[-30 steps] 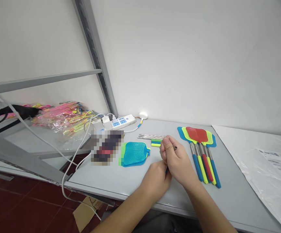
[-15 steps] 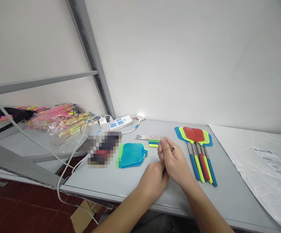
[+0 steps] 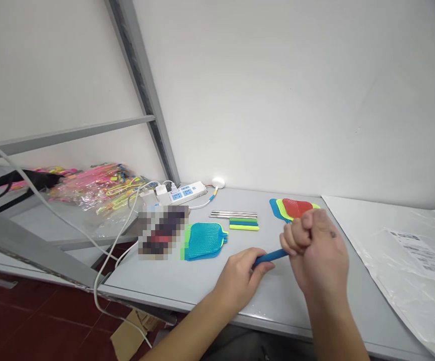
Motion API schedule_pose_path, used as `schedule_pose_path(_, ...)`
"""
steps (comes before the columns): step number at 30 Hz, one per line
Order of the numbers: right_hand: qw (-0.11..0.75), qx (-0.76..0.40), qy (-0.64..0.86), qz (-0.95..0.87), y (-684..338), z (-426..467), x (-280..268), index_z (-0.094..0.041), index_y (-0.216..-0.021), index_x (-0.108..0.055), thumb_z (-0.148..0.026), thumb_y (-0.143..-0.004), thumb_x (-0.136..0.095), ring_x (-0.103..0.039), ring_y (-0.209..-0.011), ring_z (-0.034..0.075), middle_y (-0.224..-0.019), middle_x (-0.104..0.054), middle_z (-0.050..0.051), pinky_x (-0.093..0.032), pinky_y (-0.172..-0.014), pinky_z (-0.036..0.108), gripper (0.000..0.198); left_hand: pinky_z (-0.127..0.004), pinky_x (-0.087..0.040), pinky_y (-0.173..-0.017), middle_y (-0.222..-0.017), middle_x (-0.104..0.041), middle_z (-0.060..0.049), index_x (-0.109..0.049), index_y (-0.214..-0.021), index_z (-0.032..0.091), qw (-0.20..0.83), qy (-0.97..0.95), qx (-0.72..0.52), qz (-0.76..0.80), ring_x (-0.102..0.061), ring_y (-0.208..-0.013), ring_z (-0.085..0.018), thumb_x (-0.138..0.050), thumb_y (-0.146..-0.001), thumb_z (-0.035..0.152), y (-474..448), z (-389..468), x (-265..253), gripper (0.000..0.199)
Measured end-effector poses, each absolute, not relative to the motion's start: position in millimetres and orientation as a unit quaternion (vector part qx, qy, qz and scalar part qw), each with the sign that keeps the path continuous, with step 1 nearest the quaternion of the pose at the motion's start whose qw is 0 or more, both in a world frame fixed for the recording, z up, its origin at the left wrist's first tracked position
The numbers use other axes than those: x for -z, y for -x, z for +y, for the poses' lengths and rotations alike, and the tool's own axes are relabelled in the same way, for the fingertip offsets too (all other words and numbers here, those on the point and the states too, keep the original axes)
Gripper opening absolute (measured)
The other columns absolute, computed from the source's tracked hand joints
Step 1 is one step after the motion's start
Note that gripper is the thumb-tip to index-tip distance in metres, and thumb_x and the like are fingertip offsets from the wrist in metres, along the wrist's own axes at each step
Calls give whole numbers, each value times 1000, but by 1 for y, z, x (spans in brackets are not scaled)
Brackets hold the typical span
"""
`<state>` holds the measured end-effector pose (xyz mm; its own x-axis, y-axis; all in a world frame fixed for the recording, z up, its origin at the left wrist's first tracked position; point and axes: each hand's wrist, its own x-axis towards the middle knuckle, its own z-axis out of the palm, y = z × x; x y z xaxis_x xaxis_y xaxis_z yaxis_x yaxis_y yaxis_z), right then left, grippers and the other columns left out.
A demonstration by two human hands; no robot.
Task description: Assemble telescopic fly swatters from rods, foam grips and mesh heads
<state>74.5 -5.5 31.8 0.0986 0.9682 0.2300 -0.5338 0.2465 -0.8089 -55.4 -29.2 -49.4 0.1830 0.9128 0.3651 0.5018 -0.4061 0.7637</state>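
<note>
A blue fly-swatter handle [image 3: 272,256] runs at a slant between my two closed hands. My left hand [image 3: 242,276] grips its lower end between thumb and fingers. My right hand [image 3: 318,248] is a fist around the upper end, with a small dark tip showing beside it; what else lies inside the fist is hidden. Beyond that fist, a red swatter head [image 3: 296,207] rests on yellow and blue ones, their handles covered by my hand. Several loose blue swatter heads [image 3: 204,241] lie left of my hands. Metal rods [image 3: 232,214] and green, blue and yellow handle sleeves [image 3: 244,227] lie behind.
A power strip [image 3: 185,192] with plugs and cables sits at the back left. A white plastic package [image 3: 398,250] covers the table's right side. Bagged colourful items [image 3: 97,185] lie on the shelf at left. A white cable [image 3: 97,286] hangs over the table's left edge.
My hands have moved apart, the right one rising and shifting right, so the blue handle between them now shows. The right fist now covers the finished swatters' handles; the loose sleeves are uncovered.
</note>
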Motion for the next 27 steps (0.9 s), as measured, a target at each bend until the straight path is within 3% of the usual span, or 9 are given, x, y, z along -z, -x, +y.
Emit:
schedule_pose_path(4, 742, -539, 257, -303, -94, -8, -37, -22, -74, -45, -49, -96, -52, -15, -45, 8, -53, -19, -10, -24, -41, 21, 35, -25, -44, -67, -83, -67, -3, -63, -96, 18, 222, -732, -455, 456, -58, -72, -15, -52, -96, 36, 59, -32, 49, 21)
schedule_pose_path(9, 754, -576, 225, -220, -114, -1, -19, -23, -76, -43, -38, -94, -57, -11, -46, 10, -54, -15, -11, -25, -39, 18, 28, -25, -38, -61, -71, -53, 0, -56, -87, 18, 208, -778, -442, 396, -49, -64, -13, -49, -96, 37, 61, -33, 48, 22)
schedule_pose_path(17, 726, -645, 210, -115, -117, 6, -3, -21, -75, -43, -20, -93, -56, -15, -44, 8, -57, -15, -10, -27, -40, 15, 23, -28, -27, -54, -63, -33, 3, -39, -74, 22, 166, -809, -456, 332, -35, -55, -13, -43, -92, 21, 61, -37, 47, 19)
schedule_pose_path(21, 708, -664, 225, -85, -107, 7, 0, -20, -75, -45, -25, -97, -50, -17, -46, 7, -59, -16, -10, -30, -41, 16, 24, -32, -21, -52, -58, -28, 4, -31, -70, 23, 151, -803, -469, 335, -30, -50, -13, -41, -89, 20, 65, -38, 46, 22)
schedule_pose_path(27, 666, -686, 258, -139, -92, 9, -7, -21, -75, -45, -25, -95, -52, -20, -48, 8, -64, -15, -8, -34, -44, 17, 21, -32, -19, -50, -56, -26, 4, -31, -73, 24, 115, -767, -523, 353, -28, -48, -14, -39, -91, 23, 65, -38, 46, 19)
